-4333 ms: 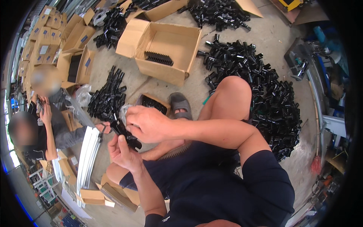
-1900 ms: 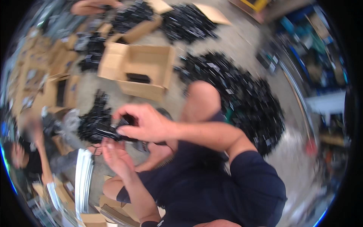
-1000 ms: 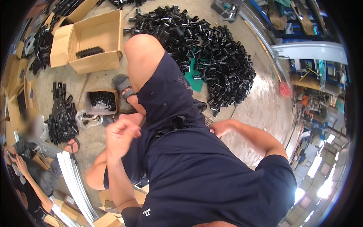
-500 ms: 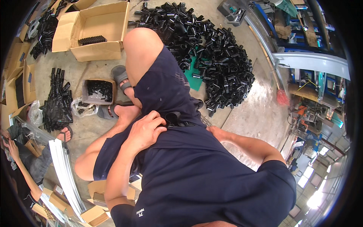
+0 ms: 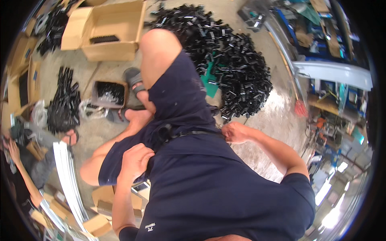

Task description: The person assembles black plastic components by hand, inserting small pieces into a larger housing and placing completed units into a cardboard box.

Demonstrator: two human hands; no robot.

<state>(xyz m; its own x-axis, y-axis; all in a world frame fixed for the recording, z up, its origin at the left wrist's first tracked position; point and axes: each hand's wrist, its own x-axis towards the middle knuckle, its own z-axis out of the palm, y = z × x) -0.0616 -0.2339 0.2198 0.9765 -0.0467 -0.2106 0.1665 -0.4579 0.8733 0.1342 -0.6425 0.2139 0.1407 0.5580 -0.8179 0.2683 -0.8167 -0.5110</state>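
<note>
Mid-frame, the curled left hand (image 5: 136, 161) and right hand (image 5: 237, 133) flank the black waist strap (image 5: 195, 133); whether they hold anything, I cannot tell. The upper-left carton (image 5: 110, 52) seems barely filled, the upper-centre black heap (image 5: 246, 82) loose.

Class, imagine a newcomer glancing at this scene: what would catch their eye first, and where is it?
Probably the big heap of black parts, spread across the upper centre and right. Next, the open cardboard box at upper left, with a black strip inside. Nearer, the person's left hand and right hand are at the waist, near a black strap.
</note>
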